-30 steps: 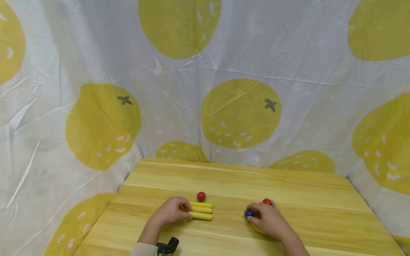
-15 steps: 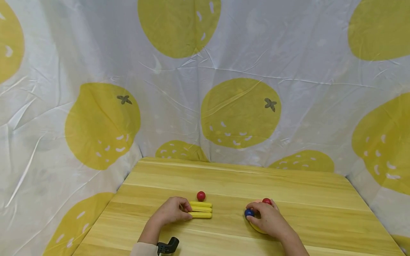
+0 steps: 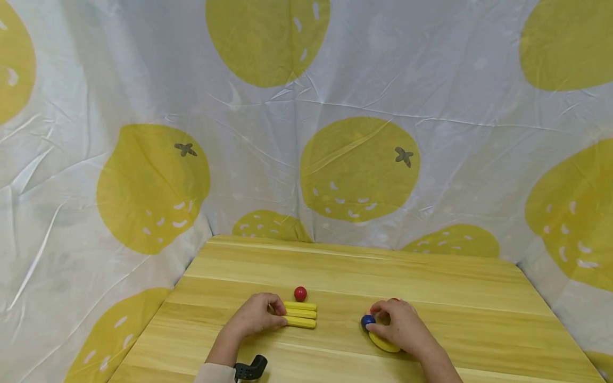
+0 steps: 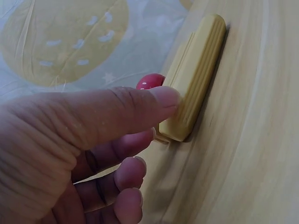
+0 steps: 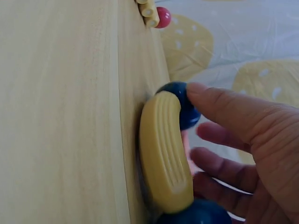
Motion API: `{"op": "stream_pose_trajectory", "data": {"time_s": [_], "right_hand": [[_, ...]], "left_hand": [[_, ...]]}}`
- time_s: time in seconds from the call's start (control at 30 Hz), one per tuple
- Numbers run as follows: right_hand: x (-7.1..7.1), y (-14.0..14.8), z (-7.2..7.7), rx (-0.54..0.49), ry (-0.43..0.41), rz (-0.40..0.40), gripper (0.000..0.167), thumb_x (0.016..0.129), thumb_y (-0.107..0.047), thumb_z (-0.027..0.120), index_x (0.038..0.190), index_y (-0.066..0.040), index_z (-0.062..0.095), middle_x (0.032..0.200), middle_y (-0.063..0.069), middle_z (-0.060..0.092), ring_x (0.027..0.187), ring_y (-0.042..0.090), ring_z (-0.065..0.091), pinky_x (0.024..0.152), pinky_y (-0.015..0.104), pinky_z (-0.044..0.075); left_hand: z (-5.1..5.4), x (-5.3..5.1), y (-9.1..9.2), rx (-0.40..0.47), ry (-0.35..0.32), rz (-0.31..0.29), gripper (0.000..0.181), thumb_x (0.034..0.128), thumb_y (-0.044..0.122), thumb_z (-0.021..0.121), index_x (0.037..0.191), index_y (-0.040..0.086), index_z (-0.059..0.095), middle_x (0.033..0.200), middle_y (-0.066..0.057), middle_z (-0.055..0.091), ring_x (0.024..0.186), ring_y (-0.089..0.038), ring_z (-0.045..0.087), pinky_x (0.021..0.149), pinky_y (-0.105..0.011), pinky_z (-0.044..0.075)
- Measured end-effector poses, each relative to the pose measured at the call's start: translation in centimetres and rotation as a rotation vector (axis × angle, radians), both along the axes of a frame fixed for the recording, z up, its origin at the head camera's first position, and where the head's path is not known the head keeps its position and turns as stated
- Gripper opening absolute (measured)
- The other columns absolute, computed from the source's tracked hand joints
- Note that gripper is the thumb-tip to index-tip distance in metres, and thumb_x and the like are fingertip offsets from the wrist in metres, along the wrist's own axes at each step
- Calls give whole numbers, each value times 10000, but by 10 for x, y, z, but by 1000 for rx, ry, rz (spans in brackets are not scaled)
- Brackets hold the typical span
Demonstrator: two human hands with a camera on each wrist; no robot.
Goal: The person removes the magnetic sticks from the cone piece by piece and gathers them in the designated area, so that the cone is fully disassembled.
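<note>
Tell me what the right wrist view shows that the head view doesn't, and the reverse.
Only the right wrist view: a rounded dark blue piece, cut off by the bottom edge, at the lower end of the curved yellow piece.

Only the head view: the left hand, its pale sleeve and the black wrist device.

Both: the right hand, the curved yellow piece, the blue ball at the thumb, the yellow sticks, the red ball beside them, the tabletop and the patterned cloth.
</note>
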State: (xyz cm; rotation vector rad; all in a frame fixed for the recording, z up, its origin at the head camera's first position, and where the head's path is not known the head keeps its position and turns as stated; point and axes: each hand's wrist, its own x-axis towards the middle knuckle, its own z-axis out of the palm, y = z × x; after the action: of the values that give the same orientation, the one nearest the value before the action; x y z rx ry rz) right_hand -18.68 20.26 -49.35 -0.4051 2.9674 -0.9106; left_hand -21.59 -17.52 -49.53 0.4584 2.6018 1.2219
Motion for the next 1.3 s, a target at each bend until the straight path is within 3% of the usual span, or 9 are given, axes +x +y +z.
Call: {"op": "stream_pose_trajectory", "data": {"time_s": [0.1, 0.2, 0.33, 0.47, 0.6, 0.73, 1.07, 1.2, 1.3], "right_hand": [[0, 0, 1, -4, 76, -48, 226, 808, -390, 863, 969, -286, 744, 898, -99, 614, 861, 108, 491, 769, 286, 427], [0, 1, 0, 26, 140, -82, 263, 825, -304, 861, 1047, -198, 766, 1032, -23, 647, 975, 187, 533, 840, 336, 492], [1, 1, -1, 48, 83, -85, 323, 856, -252, 835, 1157, -174, 745, 1196, 35, 660, 1114, 286, 577, 954, 487, 520], [2, 0, -3, 68, 41, -80, 321, 848, -239, 840, 1149, -188, 742, 1088, -10, 667, 978, 191, 551, 836, 394, 510], [3, -3, -6, 88, 28, -70, 241, 854, -242, 832, 1078, -204, 751, 894, -64, 598, 817, 146, 453, 698, 285, 404], [4, -6, -7, 94, 11, -33, 158, 892, -298, 792, 1021, -217, 751, 794, -86, 535, 749, 128, 426, 651, 254, 370], [4, -14, -13, -33, -31, 117, 210, 907, -443, 755, 891, -240, 703, 762, -102, 559, 660, 21, 450, 591, 220, 402], [3, -16, -14, -78, -42, 169, 246, 907, -463, 748, 820, -250, 663, 731, -121, 553, 629, -3, 451, 566, 212, 408], [3, -19, -15, -110, -47, 204, 218, 917, -453, 739, 875, -242, 700, 789, -122, 604, 674, -22, 488, 597, 209, 440]], "left_hand": [[1, 0, 2, -10, 19, 0, 172, 835, 210, 850, 886, 141, 701, 826, 38, 638, 739, -126, 562, 607, -235, 463], [4, 0, 7, -12, 67, -17, 149, 863, 227, 826, 892, 151, 701, 825, 48, 641, 722, -99, 554, 603, -232, 462], [7, 4, 22, -7, 148, -63, 103, 910, 242, 781, 895, 169, 709, 816, 78, 632, 700, -42, 536, 611, -218, 465], [8, 13, 47, 37, 160, -135, 139, 931, 278, 759, 972, 146, 739, 848, 90, 647, 675, 6, 525, 615, -195, 477], [8, 23, 71, 102, 98, -205, 289, 937, 295, 754, 1117, 71, 736, 986, -6, 713, 693, 33, 554, 629, -178, 504], [8, 30, 85, 86, 79, -233, 334, 945, 304, 743, 1180, 68, 717, 1113, -73, 725, 782, 45, 578, 693, -170, 515], [-7, 41, 105, -79, 189, -176, 420, 966, 461, 681, 1243, 145, 699, 1172, 39, 703, 1082, -79, 630, 917, -284, 537], [-14, 44, 113, -129, 223, -183, 430, 954, 512, 676, 1221, 177, 708, 1149, 87, 689, 1061, -35, 618, 922, -266, 535], [-17, 45, 115, -138, 229, -181, 423, 931, 506, 710, 1201, 180, 715, 1138, 90, 688, 1031, -10, 610, 896, -236, 533]]}}
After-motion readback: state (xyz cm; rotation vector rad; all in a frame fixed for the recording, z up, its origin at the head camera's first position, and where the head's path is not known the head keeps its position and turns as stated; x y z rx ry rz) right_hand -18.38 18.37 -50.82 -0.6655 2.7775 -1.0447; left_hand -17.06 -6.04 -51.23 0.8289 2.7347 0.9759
